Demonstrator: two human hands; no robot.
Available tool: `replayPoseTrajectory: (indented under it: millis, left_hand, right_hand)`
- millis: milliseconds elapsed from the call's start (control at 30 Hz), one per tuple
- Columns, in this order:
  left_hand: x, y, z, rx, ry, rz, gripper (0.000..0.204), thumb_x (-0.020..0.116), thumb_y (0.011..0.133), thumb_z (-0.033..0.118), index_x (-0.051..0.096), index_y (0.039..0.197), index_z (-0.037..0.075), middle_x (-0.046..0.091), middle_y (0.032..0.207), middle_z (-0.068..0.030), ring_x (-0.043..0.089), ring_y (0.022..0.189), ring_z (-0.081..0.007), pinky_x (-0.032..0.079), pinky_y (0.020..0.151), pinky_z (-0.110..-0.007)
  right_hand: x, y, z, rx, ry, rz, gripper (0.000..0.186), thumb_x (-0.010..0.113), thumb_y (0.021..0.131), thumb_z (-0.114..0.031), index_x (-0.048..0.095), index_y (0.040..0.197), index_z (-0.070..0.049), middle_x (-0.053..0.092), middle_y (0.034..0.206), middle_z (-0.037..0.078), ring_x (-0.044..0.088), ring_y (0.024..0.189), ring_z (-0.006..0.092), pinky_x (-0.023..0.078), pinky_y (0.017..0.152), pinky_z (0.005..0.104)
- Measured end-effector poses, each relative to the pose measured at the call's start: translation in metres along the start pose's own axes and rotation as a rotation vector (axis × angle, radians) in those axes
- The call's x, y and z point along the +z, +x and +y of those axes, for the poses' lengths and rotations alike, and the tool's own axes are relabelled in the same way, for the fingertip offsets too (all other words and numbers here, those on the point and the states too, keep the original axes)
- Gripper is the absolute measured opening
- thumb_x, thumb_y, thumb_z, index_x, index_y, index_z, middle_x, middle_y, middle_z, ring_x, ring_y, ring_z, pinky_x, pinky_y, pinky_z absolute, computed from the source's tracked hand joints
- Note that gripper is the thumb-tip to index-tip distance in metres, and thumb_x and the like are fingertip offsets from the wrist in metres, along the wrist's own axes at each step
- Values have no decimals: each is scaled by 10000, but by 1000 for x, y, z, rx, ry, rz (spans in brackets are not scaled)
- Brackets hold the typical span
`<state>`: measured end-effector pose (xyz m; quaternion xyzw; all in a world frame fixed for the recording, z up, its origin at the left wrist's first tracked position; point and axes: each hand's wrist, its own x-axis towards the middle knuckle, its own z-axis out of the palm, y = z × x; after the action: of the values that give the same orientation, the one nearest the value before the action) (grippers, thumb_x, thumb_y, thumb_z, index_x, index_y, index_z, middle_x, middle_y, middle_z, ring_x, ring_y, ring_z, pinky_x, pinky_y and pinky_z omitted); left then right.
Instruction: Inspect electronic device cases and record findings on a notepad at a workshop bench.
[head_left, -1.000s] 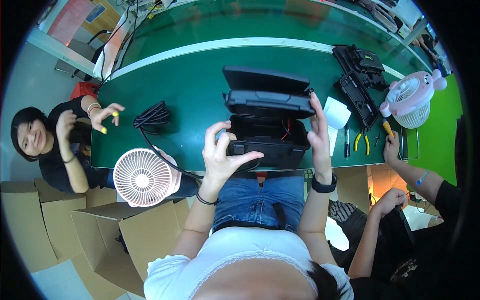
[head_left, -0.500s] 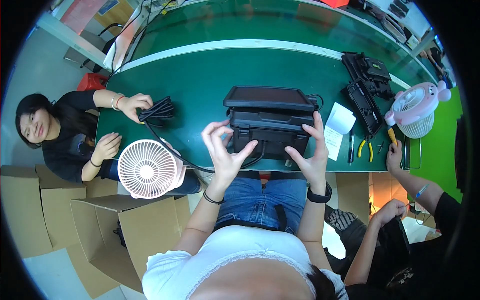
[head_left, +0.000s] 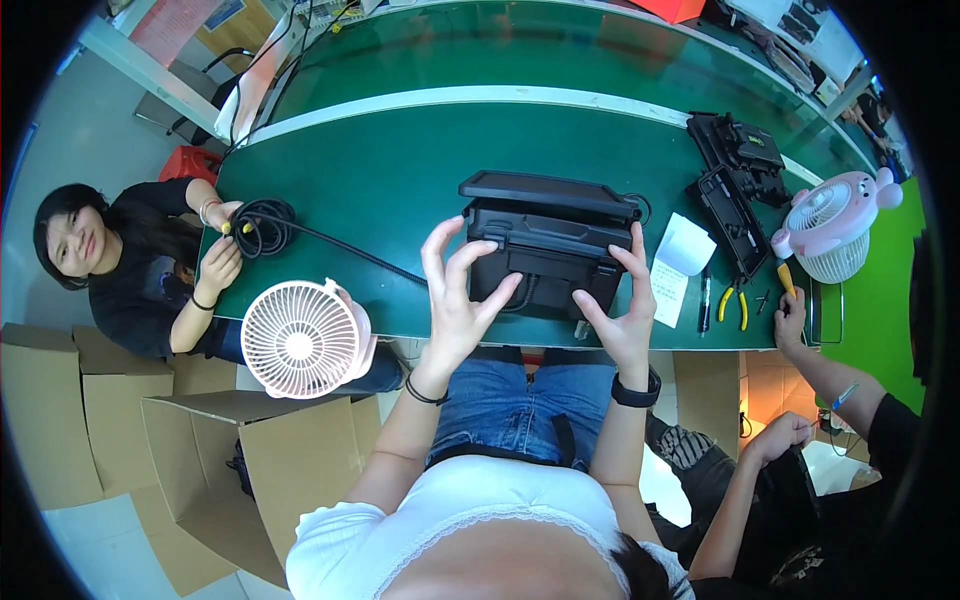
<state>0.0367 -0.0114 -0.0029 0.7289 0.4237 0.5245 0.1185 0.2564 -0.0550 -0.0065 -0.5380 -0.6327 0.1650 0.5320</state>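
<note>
My left hand [head_left: 462, 295] grips the left front of a black hard case [head_left: 545, 265], fingertips at its upper edge and thumb against the front face. On the right side, my right hand [head_left: 622, 310] holds the same case with fingers at the corner and thumb low on the front. A flat black panel [head_left: 545, 190] rests above the case's closed top. The inside is hidden. A black cable [head_left: 370, 258] runs from a coil [head_left: 262, 228] at the left to the case.
A co-worker [head_left: 130, 260] holds the coil. A pink fan [head_left: 300, 340] sits front left. Right are paper [head_left: 685, 245], pliers [head_left: 742, 310], black case parts [head_left: 730, 220], a pink animal fan [head_left: 830, 215] and another person's hand [head_left: 790, 320]. Cardboard boxes [head_left: 300, 470] lie below.
The open case has closed, hiding its red wire, and its top panel has lowered. The co-worker took hold of the cable coil, which shifted left with its cable lifted off the fan.
</note>
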Motion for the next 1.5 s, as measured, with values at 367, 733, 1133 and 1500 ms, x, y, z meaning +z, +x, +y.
replayPoseTrajectory:
  millis: [367,733,1133,1500]
  left_hand:
    - [-9,11,0,95,190,-3,700,896,631,179,583,1249,81,394,1295,-135,510,1148,-281,528,877,-371]
    - [-6,11,-2,-126,-90,-51,588,914,638,88,609,1138,44,360,1362,-110,534,1211,-286,557,963,-376]
    - [14,0,-12,-93,-140,120,440,851,718,65,612,1088,74,574,1282,-152,563,1206,-349,509,955,-407]
    - [14,6,-11,-29,-145,72,462,819,735,-14,565,1116,47,522,1309,-148,544,1235,-296,579,919,-357]
  right_hand:
    - [0,0,3,-2,11,-1,663,849,725,-156,531,1306,-181,326,1569,199,417,1387,396,400,1102,480]
    - [-1,3,0,4,7,-6,634,838,741,-154,539,1300,-173,328,1567,202,425,1383,391,406,1099,471]
    - [17,-3,-4,75,7,245,493,853,750,-169,558,1135,-83,350,1534,221,421,1373,394,384,1109,462]
    - [22,5,-11,33,61,151,582,724,820,-22,520,1363,-73,324,1560,190,435,1369,323,418,1072,421]
